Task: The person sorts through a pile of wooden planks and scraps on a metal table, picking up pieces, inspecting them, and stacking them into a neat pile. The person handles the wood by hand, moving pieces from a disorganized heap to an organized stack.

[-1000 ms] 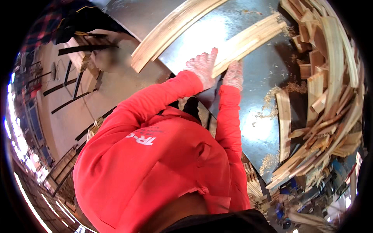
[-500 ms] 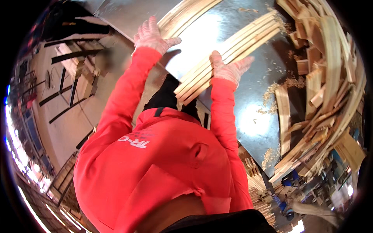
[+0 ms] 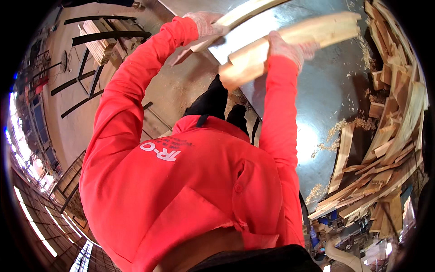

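Note:
My right hand (image 3: 290,50), in a pale glove, is closed around a bundle of light wooden strips (image 3: 251,56). The thumb lies over their top and the fingers reach along the side nearer me. Those strips are tilted, showing a broad face, and are blurred by motion; their near end juts past the table's edge. Farther left, my left hand (image 3: 206,25), also gloved, grips another long wooden strip (image 3: 242,13) that overhangs the edge of the grey metal table (image 3: 312,90). Part of its fingers is hidden behind the wood.
A large heap of curved wood offcuts (image 3: 398,104) covers the table's right side, with wood shavings (image 3: 342,129) beside it. One loose offcut (image 3: 342,156) lies at the heap's near side. On the floor at left, a black metal rack (image 3: 84,77) stands by stacked wood (image 3: 97,41).
My left hand has gone from spread fingers to a hold on the left strip. The bundle at my right hand has tipped from edges up to a broad face showing. The view has shifted.

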A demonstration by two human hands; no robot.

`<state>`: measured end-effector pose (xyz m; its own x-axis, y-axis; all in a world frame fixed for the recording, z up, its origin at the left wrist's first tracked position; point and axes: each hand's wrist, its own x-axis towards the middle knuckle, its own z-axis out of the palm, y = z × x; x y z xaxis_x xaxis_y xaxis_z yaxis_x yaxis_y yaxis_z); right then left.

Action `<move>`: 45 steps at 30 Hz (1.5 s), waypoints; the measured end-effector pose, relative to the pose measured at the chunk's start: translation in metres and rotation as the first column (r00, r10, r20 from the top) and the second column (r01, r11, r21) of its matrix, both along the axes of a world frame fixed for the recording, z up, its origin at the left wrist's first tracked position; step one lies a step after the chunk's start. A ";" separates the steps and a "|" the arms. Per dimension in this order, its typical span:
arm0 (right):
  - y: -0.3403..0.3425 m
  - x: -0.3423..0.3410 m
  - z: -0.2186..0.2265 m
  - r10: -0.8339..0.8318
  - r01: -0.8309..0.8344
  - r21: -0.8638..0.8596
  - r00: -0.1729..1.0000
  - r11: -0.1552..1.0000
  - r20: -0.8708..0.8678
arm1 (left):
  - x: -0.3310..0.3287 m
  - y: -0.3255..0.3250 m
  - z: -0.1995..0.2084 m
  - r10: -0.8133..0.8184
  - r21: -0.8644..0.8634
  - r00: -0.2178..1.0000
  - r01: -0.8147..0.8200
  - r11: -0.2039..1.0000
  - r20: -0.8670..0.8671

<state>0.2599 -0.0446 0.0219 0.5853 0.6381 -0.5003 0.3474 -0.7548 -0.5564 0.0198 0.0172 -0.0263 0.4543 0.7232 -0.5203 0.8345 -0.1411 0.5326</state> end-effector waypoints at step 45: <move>0.040 -0.089 -0.086 0.399 -0.057 0.486 0.659 0.872 -0.638 | 0.079 0.089 0.044 0.465 0.347 0.767 -0.332 0.877 -0.442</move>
<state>0.1708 -0.0048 -0.0639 -0.0258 0.9318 -0.3620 -0.1454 -0.3618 -0.9209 0.0984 0.1062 0.0173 -0.1775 0.9077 -0.3801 0.9793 0.2011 0.0230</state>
